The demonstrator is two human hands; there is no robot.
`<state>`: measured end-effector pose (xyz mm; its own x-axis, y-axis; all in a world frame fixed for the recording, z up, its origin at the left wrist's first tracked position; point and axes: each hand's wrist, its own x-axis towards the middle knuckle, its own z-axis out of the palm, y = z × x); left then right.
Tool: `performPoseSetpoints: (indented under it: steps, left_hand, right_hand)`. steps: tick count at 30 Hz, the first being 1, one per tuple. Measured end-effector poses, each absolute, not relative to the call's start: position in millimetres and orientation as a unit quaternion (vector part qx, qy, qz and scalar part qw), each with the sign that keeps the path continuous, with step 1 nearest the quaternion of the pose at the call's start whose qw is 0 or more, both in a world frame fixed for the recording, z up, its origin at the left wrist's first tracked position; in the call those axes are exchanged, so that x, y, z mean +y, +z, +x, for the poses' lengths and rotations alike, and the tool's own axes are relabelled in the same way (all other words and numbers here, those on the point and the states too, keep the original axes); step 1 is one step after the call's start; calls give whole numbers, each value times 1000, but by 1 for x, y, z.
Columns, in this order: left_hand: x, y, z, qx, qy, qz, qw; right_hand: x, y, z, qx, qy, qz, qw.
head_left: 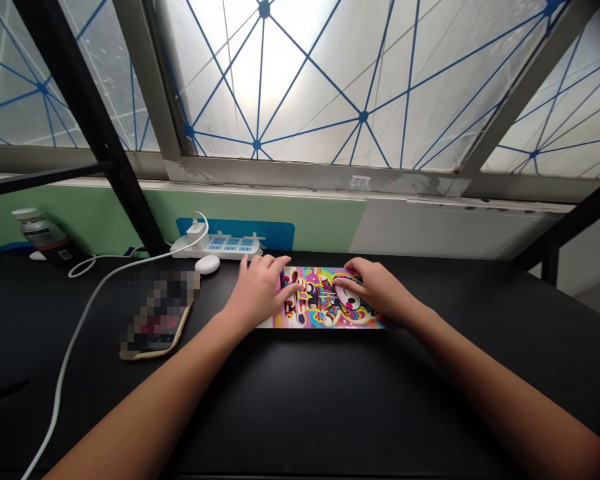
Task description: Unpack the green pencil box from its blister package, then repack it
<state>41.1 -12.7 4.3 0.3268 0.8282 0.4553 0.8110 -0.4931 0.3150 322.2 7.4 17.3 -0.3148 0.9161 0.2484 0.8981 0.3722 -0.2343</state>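
A flat, brightly coloured cartoon picture board lies on the black table, a little beyond the middle. My left hand rests on its left end with the fingers stretched out flat. My right hand lies on its right end, fingers extended and pressing down on the surface. Both hands touch the board and hold nothing else.
A phone in a tan case lies to the left. Behind it are a white earbud case, a white power strip with a charger and cable, and a bottle at far left. A window wall stands behind.
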Motion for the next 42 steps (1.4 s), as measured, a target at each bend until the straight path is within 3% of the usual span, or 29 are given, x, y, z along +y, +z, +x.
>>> performPoseSetpoints:
  steps: [4, 9, 12, 16, 24, 33, 42]
  left_hand:
    - [-15, 11, 38, 445, 327, 818, -159]
    - [-23, 19, 39, 409, 340, 818, -217]
    - [-26, 17, 45, 388, 312, 842, -205]
    - [-27, 8, 55, 344, 262, 896, -103]
    - [-14, 3, 41, 424, 230, 876, -27]
    - [-13, -8, 41, 448, 213, 869, 5]
    - [-17, -4, 47, 449, 223, 864, -52]
  right_hand:
    - [-1, 24, 317, -815, -80, -505, 273]
    - [-21, 32, 310, -834, -132, -457, 278]
    - [-29, 25, 296, -865, -168, -414, 226]
    - [-32, 8, 277, -903, -177, -354, 170]
    - [-35, 8, 274, -932, -78, -330, 126]
    - [-29, 13, 287, -926, 4, -354, 130]
    - [-9, 2, 303, -901, 45, -393, 180]
